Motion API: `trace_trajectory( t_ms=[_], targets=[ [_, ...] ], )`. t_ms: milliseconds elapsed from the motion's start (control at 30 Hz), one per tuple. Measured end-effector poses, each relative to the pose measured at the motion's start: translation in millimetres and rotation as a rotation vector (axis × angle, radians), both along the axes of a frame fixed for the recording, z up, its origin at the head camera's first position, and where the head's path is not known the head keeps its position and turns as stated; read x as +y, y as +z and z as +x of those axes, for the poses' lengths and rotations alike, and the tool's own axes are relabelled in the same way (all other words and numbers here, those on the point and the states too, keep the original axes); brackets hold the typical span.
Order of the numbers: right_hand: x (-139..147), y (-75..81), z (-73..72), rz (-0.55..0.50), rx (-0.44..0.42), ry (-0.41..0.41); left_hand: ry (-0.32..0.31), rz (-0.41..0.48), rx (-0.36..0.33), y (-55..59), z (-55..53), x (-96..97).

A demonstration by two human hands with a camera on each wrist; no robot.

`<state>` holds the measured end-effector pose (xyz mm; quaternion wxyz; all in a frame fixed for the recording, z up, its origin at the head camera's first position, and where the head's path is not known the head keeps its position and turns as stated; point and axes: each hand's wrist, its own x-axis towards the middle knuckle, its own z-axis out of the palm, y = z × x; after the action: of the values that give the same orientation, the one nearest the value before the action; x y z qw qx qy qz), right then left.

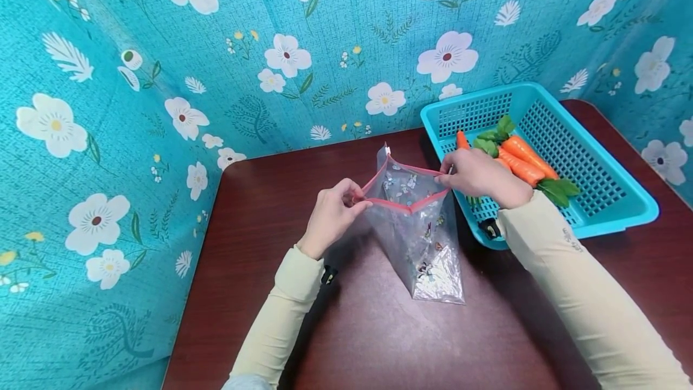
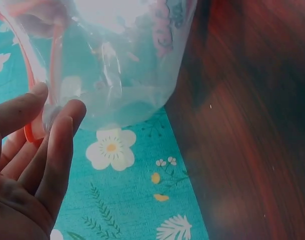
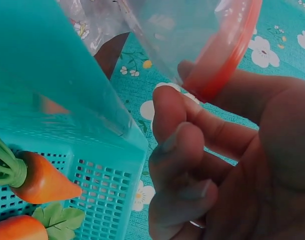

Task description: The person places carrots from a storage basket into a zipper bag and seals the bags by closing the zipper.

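Note:
A clear zip bag (image 1: 417, 239) with small printed figures stands on the table, its red-edged mouth spread wide. My left hand (image 1: 334, 212) pinches the rim on the left side, thumb and fingers on the red strip. On the right side my right hand (image 1: 482, 174) pinches the opposite part of the rim. A white slider (image 1: 387, 150) sits at the far corner of the mouth. In the right wrist view the red strip (image 3: 227, 65) runs between thumb and fingertips. The left wrist view has the clear film (image 2: 127, 65) stretching away from the left fingers.
A turquoise basket (image 1: 639, 212) stands at the right, just beside the bag, with several orange carrots (image 1: 522, 164) and green leaves in it. My right forearm passes over its near side. Behind the dark red table (image 1: 271, 197) hangs a flowered blue cloth (image 1: 335, 53).

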<state>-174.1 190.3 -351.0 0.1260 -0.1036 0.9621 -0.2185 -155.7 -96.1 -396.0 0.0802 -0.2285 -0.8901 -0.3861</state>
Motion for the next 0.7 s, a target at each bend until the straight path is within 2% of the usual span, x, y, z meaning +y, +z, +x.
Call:
trace_trajectory(
  t_ms=[200,333,533,700],
  targets=[
    [5,2.3,-1.1,-0.047,0.000,0.021,0.049,0.107,-0.064,-2.8,-1.5,4.1],
    [11,7.1,-4.2,-0.093,0.018,0.013,0.075,0.118,-0.095,-3.4,-1.8,5.1],
    [25,12.4,-15.9,-0.169,0.013,-0.125,0.071,0.114,-0.116,-3.0,-1.0,4.5],
    [32,5.7,-27.6,-0.160,0.004,-0.208,0.051,0.136,-0.112,-3.1,-1.0,3.9]
  ],
)
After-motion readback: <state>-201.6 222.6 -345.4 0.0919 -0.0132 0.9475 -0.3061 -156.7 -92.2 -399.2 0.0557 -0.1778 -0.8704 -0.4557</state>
